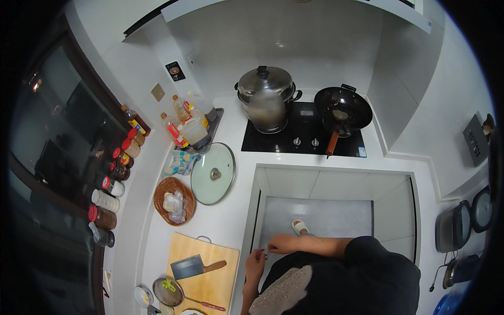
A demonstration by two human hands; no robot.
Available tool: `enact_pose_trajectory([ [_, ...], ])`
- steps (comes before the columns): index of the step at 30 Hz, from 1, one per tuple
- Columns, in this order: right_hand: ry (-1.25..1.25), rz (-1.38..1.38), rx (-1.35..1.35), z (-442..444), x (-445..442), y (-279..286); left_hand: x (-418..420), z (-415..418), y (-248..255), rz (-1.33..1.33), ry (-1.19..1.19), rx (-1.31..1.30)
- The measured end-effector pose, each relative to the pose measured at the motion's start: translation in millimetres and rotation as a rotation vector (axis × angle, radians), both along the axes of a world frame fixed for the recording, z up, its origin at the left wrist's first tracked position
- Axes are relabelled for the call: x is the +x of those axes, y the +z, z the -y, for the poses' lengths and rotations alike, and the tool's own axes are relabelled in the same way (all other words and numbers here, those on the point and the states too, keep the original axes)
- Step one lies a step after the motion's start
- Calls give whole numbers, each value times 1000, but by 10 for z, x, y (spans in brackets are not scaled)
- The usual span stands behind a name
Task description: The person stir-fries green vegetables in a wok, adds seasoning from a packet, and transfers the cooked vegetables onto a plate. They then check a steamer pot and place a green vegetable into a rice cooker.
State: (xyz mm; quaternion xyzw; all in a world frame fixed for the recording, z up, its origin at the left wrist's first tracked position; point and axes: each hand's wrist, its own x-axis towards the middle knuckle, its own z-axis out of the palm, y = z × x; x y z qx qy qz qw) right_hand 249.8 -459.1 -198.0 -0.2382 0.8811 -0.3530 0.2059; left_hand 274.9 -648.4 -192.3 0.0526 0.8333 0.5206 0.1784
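Observation:
My left hand hangs in front of my body beside the counter edge, fingers loosely bent and apart, with nothing visible in it. Close to it is my right hand, curled inward; its palm side is hidden. A wooden cutting board lies on the counter to the left of my left hand. On the board rest a cleaver with a wooden handle and a fine-mesh strainer holding chopped green pieces. At the bottom edge, a plate is partly cut off.
A lidded steel steamer pot and a black wok stand on the black cooktop. On the left counter are a glass lid, a wicker basket with plastic bags, a small bowl and a tray of bottles. Jars line the windowsill.

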Motion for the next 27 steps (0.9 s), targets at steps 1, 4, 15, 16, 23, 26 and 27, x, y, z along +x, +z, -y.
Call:
enact_pose_trajectory([
  [1,4,4,-23,-111,-93,52,-69,-94,10,3,3,16],
  [4,-13,26,-41,-473,-407,238,-329,-468,102,17,17,63],
  [15,-169,-224,75,-2176,-1998,1442,-1393,-1907,192,-6,-18,92],
  [16,-171,-260,132,-2344,-2177,1596,-1473,-2032,194,-5,-23,98],
  [23,-417,-607,77,-3285,-3496,2151,-1844,-2549,221,-27,-39,54],
  [26,-491,-601,117,-3527,-3883,2266,-1946,-2622,122,-5,3,83],
  [27,-509,-618,124,-3540,-3984,2260,-1989,-2581,111,9,17,83],
])
